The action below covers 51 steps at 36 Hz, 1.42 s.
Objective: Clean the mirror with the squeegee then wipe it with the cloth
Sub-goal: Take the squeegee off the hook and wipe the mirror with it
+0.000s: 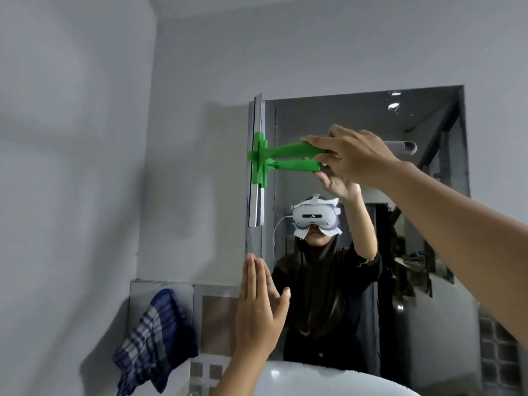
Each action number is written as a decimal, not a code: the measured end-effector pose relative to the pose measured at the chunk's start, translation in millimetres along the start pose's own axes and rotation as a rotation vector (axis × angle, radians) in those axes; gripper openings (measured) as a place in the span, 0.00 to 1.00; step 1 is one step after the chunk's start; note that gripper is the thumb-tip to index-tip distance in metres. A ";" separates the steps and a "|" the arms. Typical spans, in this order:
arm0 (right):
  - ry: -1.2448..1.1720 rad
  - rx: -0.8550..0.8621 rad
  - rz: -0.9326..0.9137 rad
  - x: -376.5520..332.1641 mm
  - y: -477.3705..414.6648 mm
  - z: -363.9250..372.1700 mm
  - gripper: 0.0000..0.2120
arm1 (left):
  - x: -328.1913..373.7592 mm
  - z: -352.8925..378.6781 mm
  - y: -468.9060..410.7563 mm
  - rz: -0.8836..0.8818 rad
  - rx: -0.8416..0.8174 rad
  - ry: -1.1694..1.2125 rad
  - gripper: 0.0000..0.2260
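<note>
Squeegee [265, 160] step: right hand [351, 155] fingers clamp handle, blade at mirror [371, 115] left edge; left hand [257, 304] flat, empty. Next: steady pull across.

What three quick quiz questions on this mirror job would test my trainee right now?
1. True or false: the right hand holds the green squeegee at the mirror's left edge.
2. Where is the checked cloth? A) in the left hand B) hanging left of the sink
3. Fill in: the left hand is ____, fingers straight.

Key: 1 true; 2 B; 3 open.
</note>
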State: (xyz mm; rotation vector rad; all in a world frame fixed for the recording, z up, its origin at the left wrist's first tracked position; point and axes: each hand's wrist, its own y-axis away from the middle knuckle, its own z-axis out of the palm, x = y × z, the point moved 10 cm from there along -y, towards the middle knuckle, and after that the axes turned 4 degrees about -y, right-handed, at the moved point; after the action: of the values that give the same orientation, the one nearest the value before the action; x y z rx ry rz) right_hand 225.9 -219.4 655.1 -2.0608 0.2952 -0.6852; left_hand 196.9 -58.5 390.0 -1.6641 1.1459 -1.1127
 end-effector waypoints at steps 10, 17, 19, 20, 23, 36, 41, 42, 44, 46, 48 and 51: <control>0.033 -0.110 0.015 -3.7 -5.5 5.7 0.20 | -1.5 0.2 0.9 0.045 0.018 0.008 0.36; 0.074 -0.216 0.061 15.5 0.9 -10.1 0.21 | -1.8 1.1 -0.3 0.037 0.033 0.065 0.36; 0.100 -0.230 0.068 23.3 6.9 -15.2 0.21 | -2.0 1.3 -0.8 0.035 0.033 0.076 0.36; 0.112 -0.235 0.071 27.3 10.4 -18.3 0.21 | -2.6 1.6 -0.8 0.031 0.033 0.077 0.36; 0.140 -0.234 0.100 41.5 22.5 -30.7 0.20 | -2.4 0.9 -1.0 0.026 0.038 0.072 0.36; 0.142 -0.220 0.299 114.6 99.9 -63.1 0.20 | -3.1 2.6 -1.9 0.016 0.035 0.089 0.37; 0.107 -0.205 0.372 136.2 128.6 -71.5 0.20 | -3.3 4.4 -1.1 0.004 0.018 0.106 0.37; 0.103 -0.197 0.384 138.8 133.2 -72.0 0.20 | -3.2 4.2 -1.0 0.000 0.018 0.108 0.37; 0.084 -0.173 0.398 141.4 141.2 -71.9 0.20 | -3.5 4.1 -1.0 -0.009 0.018 0.108 0.37; 0.052 -0.152 0.411 143.8 147.7 -67.7 0.20 | -4.1 4.6 -1.3 -0.013 0.018 0.106 0.37; 0.017 -0.130 0.425 143.7 153.0 -61.8 0.21 | -4.9 5.4 -1.5 -0.016 0.014 0.101 0.37; -0.041 -0.090 0.447 136.8 161.1 -54.2 0.22 | -5.5 5.9 -1.6 -0.013 0.008 0.078 0.37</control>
State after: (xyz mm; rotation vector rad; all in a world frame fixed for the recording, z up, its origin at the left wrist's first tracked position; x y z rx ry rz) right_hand 315.1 -408.5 592.9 -1.9931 0.7468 -0.3599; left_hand 201.9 -52.0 388.7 -1.6372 1.1796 -1.1976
